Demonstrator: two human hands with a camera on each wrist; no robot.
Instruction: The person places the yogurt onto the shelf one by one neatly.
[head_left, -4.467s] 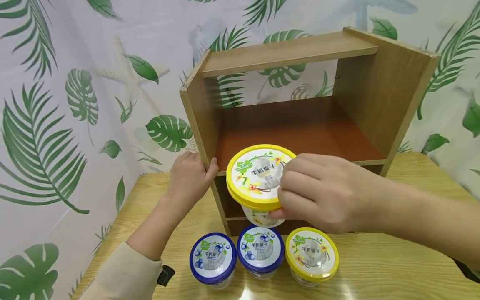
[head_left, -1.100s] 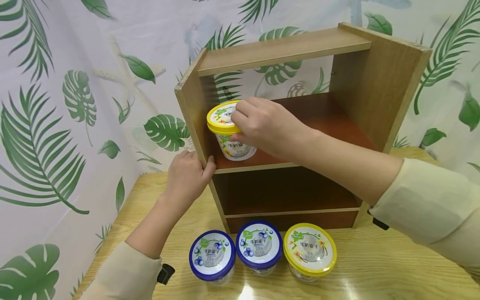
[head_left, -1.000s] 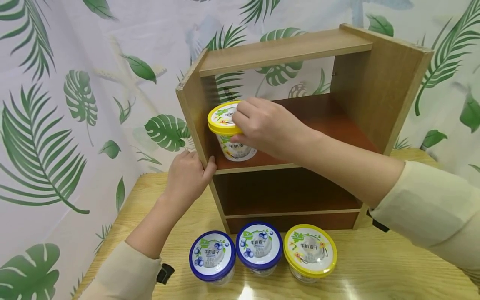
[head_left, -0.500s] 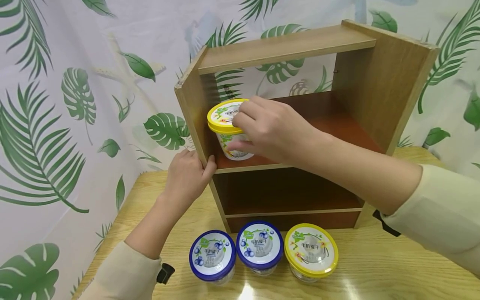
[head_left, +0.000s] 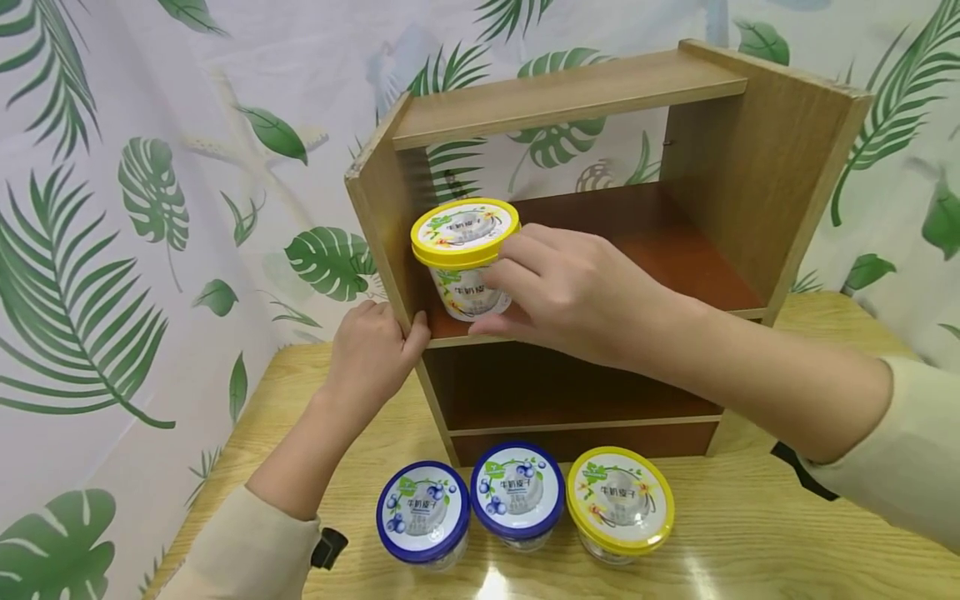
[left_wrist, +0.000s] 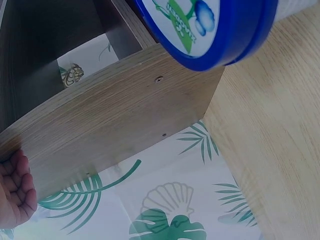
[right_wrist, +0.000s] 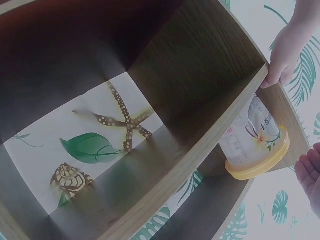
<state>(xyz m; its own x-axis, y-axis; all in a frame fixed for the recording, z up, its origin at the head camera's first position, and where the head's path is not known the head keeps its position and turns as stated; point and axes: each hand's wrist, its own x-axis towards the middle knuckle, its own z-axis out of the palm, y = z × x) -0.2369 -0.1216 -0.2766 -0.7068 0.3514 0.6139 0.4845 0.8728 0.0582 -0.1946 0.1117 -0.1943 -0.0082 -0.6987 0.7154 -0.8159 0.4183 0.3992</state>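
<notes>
A yellow-lidded plastic tub (head_left: pixel 467 227) stands upright on the middle shelf of a small wooden cabinet, close to its left side panel (head_left: pixel 382 217). My right hand (head_left: pixel 581 292) is beside the tub with its fingers loosely bent. The right wrist view shows a gap between that hand (right_wrist: pixel 311 175) and the tub (right_wrist: pixel 255 145). My left hand (head_left: pixel 371 346) grips the front edge of the left panel, thumb towards the inside. In the left wrist view its curled fingers (left_wrist: pixel 22 182) lie against the panel's outer face.
On the wooden table (head_left: pixel 757 533), in front of the cabinet, stand two blue-lidded tubs, left (head_left: pixel 423 510) and middle (head_left: pixel 517 490), and another yellow-lidded tub (head_left: pixel 621 500). The cabinet's lower compartment (head_left: pixel 570 383) is dark. A leaf-patterned cloth (head_left: pixel 225 208) hangs behind.
The right hand carried the yellow-lidded tub up onto the shelf, let go of it and drew back to the right and down. The left hand kept its grip on the panel.
</notes>
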